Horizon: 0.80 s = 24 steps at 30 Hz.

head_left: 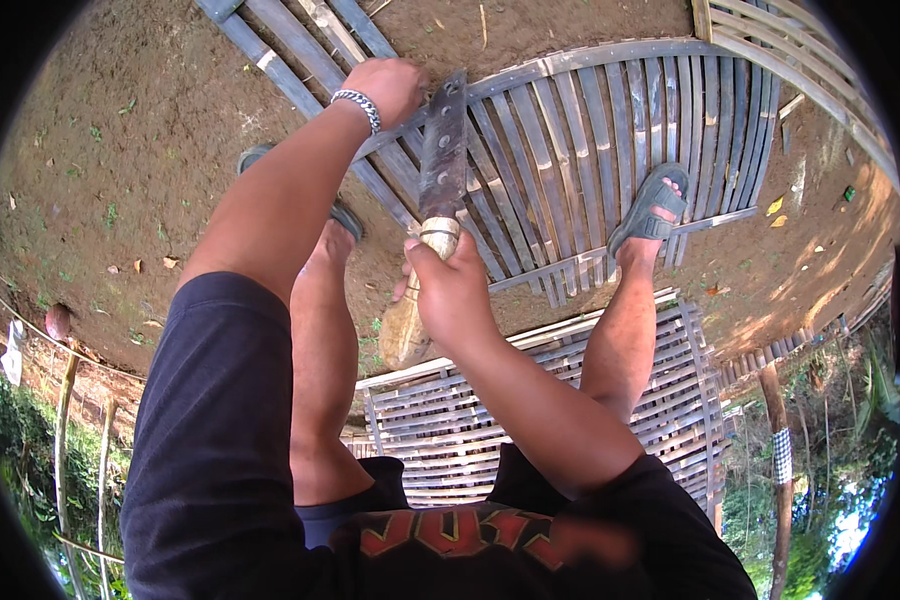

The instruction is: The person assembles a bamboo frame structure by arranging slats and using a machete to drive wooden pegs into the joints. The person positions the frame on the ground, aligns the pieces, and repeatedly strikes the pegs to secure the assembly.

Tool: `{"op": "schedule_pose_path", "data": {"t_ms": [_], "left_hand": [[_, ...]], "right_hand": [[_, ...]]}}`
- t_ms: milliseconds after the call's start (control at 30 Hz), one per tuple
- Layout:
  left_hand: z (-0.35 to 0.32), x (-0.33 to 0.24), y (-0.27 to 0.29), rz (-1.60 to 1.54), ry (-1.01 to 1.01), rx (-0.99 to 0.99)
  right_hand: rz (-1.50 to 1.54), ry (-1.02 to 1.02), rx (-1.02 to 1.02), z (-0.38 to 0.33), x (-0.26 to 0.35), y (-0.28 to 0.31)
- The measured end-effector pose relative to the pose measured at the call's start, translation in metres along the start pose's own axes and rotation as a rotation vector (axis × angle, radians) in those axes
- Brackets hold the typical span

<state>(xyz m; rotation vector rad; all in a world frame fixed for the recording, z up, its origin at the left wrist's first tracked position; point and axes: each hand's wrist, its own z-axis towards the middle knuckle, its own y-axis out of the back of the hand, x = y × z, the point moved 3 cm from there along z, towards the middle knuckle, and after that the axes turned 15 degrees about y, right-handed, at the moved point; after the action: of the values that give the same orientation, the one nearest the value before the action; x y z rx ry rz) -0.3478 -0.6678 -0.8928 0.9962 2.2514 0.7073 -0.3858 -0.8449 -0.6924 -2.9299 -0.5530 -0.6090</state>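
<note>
Right hand (455,297) wrapped round the wooden handle (438,238) of a knife (443,150), frame centre, blade up across the bamboo panel (625,130). Left hand (395,90), upper centre, curled near the blade tip; fingers hidden, can't tell if gripping. Reddish lettering (460,530) on black shirt (360,575), bottom. Open dirt (110,180), left.

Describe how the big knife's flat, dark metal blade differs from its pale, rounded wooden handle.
The flat, dark metal blade shows round spots; the pale, rounded wooden handle has a narrow band near its top. The blade lies outside the right hand, while the handle is partly hidden in its grip. Both form one knife.
</note>
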Motion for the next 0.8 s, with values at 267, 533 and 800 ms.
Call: {"op": "schedule_pose_path", "data": {"t_ms": [267,533,800], "left_hand": [[0.008,0.003,0.003,0.024,-0.116,0.028],[0.013,0.01,-0.006,0.022,-0.246,0.032],[0.006,0.014,-0.002,0.002,-0.365,-0.069]], "right_hand": [[0.108,-0.094,-0.133,-0.002,0.025,-0.05],[0.049,-0.127,-0.194,0.002,0.018,-0.077],[0.108,-0.061,-0.274,0.007,-0.012,-0.09]]}}
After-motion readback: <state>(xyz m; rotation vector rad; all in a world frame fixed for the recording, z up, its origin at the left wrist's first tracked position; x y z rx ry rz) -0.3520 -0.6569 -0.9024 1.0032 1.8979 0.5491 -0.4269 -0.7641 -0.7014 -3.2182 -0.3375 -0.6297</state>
